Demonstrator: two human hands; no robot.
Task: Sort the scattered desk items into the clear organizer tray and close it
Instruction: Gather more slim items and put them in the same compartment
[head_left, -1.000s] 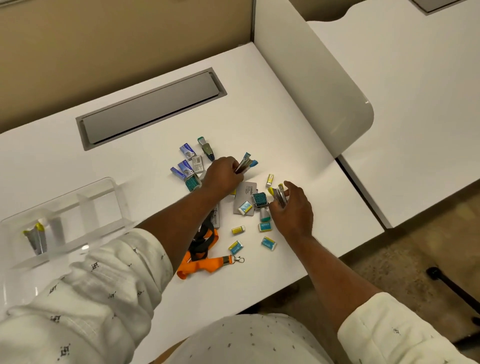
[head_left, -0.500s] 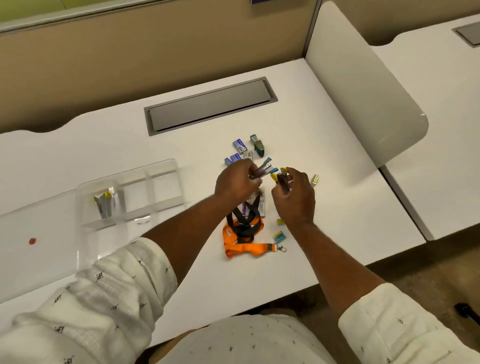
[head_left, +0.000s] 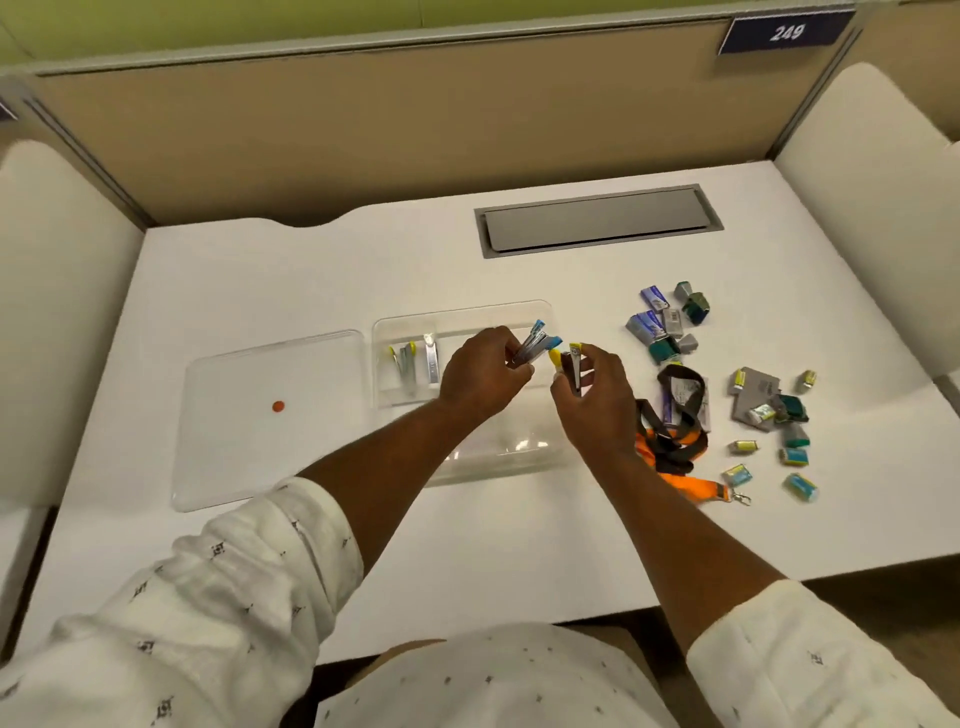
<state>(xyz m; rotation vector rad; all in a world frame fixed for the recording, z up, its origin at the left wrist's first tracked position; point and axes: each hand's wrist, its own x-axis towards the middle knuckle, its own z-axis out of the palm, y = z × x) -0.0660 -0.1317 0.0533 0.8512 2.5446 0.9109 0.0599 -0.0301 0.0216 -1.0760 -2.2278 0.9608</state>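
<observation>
A clear organizer tray (head_left: 400, 332) lies open mid-desk, with its flat lid (head_left: 270, 415) folded out to the left. A few yellow-tipped metal clips (head_left: 408, 358) sit in its left compartment. My left hand (head_left: 480, 376) hovers over the tray and grips a bundle of blue-tipped metal clips (head_left: 537, 343). Just right of it, my right hand (head_left: 592, 395) pinches yellow-tipped metal clips (head_left: 569, 361). An orange and black lanyard (head_left: 675, 441) lies to the right, with small blue, teal and grey boxes (head_left: 667, 325) scattered beyond it.
A grey cable hatch (head_left: 597, 218) is set into the desk at the back. White side dividers (head_left: 878, 171) stand at both ends and a tan partition runs behind. A grey card (head_left: 756, 395) and several small yellow-labelled packets (head_left: 743, 446) lie at the right.
Both hands have carried their clips from the scattered pile on the right to above the tray. The view has swung left, bringing tray and lid into the middle.
</observation>
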